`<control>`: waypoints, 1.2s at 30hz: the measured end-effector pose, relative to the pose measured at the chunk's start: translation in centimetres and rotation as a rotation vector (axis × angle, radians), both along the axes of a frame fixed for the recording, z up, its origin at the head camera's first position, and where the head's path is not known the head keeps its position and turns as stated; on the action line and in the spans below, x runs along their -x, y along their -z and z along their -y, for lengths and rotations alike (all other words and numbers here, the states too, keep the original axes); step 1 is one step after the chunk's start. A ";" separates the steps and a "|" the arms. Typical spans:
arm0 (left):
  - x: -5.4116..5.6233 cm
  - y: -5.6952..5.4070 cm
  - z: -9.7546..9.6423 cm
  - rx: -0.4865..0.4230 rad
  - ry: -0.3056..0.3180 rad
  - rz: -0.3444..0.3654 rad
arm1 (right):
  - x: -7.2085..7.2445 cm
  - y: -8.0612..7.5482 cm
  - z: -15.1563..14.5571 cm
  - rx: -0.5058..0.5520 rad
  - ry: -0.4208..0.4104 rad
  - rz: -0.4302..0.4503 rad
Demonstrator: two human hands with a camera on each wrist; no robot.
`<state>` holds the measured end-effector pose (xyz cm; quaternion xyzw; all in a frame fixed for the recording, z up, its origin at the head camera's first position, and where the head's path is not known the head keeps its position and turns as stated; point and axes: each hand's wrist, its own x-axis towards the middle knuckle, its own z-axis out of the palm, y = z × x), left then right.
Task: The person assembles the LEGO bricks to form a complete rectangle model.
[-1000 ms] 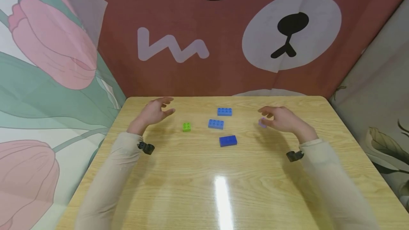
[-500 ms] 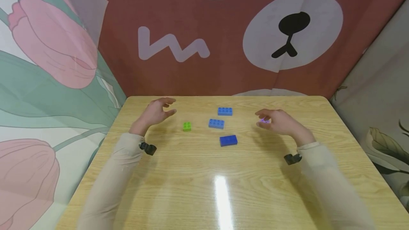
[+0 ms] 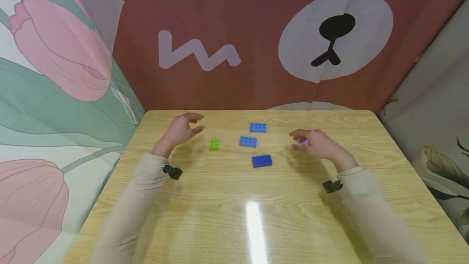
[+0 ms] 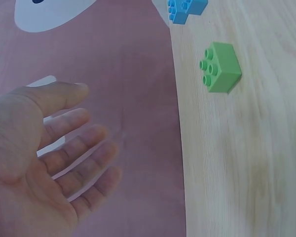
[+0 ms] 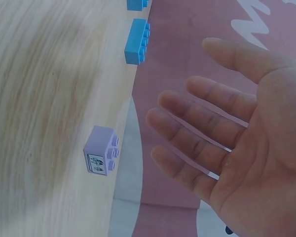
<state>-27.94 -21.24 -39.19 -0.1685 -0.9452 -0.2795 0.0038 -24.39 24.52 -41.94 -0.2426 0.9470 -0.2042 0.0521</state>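
My left hand (image 3: 180,129) hovers above the table's left side, fingers loosely spread and holding nothing. Closest to it is a small green building block (image 3: 214,145), which also shows studs up in the left wrist view. On the right, my right hand (image 3: 316,144) hangs in the air with relaxed fingers and nothing in its grasp. Partly behind it in the head view lies a purple block (image 5: 99,150); a printed picture on its side appears in the right wrist view. Between the hands lie two lighter blue blocks (image 3: 258,128) and a dark blue block (image 3: 261,161).
The wooden table (image 3: 205,215) reaches back to a red cloth (image 3: 256,89) with a cartoon print. Patterned curtains (image 3: 36,125) flank both sides. Small black cameras (image 3: 172,172) sit on both wrists.
My right hand has drifted left and slightly toward me, passing in front of the purple block. The left hand has shifted a little to the right. The blocks stay in place.
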 end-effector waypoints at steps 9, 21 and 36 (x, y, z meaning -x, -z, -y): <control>0.1 0.6 -0.7 -0.026 0.002 -0.021 | -0.3 0.5 0.6 0.026 0.013 0.013; 0.1 1.2 -1.6 -0.047 0.024 -0.017 | -0.8 0.9 1.3 0.024 0.012 0.013; 0.2 2.2 -3.1 -0.064 0.067 -0.002 | -1.2 1.2 2.2 0.042 0.010 0.034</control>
